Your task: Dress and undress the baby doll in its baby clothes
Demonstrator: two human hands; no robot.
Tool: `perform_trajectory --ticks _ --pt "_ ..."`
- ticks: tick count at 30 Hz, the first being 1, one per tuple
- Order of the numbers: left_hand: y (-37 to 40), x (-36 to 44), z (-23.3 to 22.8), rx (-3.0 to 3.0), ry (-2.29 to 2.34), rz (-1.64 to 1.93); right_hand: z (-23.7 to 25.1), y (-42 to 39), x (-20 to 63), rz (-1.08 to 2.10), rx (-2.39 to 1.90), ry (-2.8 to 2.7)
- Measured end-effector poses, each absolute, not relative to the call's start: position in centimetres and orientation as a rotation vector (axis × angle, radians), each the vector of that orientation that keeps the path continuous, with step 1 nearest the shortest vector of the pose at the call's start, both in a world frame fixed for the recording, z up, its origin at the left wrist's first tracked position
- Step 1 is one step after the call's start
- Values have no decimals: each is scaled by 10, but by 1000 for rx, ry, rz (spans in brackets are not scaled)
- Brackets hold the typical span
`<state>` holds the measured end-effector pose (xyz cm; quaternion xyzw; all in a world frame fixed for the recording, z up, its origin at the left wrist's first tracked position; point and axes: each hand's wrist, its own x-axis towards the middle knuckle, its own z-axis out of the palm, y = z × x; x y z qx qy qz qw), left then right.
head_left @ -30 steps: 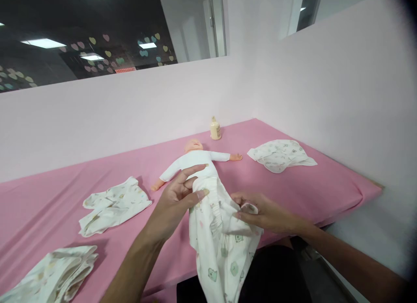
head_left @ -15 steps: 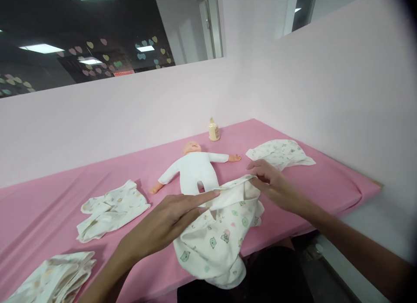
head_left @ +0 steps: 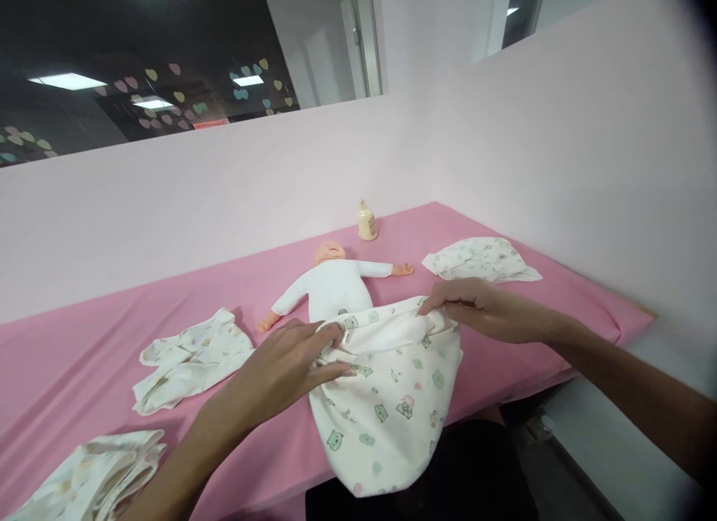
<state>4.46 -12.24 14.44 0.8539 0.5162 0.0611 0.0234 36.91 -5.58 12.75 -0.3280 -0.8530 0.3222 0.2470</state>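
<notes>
Head view: left hand [head_left: 294, 360] has thumb and fingers pinched on the left end of a printed white garment's [head_left: 386, 409] rim; right hand [head_left: 485, 308] clamped on the other end; garment hangs between them, over the near edge of the pink cover [head_left: 101, 357], nearer than the doll [head_left: 336, 286]; judged light, soft, limp, hardly fragile, best gripped at both ends of the opening; versus half a second ago, rim wider and more level, printed face smoother.
</notes>
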Motion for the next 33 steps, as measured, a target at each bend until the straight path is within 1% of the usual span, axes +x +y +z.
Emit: perform_trajectory --ticks 5,8,10,12,15,17,22,24,27,30,33 --pt "-122 43 156 2708 1420 75 141 -59 379 764 -865 -2541" --pt "-126 29 172 2636 1346 80 143 -57 389 698 -874 -2619" --pt "-126 16 186 2543 1315 198 145 -54 396 620 -902 -2603" --pt "-124 5 200 2426 1311 406 153 -52 400 582 -908 -2518" --pt "-116 -3 216 2239 1329 784 171 -52 400 659 -916 -2274" --pt "-107 1 222 2141 1306 1018 185 -54 394 656 -983 -2065" --pt "-82 40 240 1916 1166 1543 215 -51 369 400 -1027 -1696" --pt "-75 60 250 1843 1070 1635 226 -49 358 378 -1012 -1640" --pt "-75 90 260 1772 920 1674 239 -57 341 425 -1001 -1639" --pt "-85 118 257 1809 823 1685 244 -78 325 559 -944 -1790" --pt "-99 136 248 2006 870 1640 238 -96 317 679 -837 -1975"
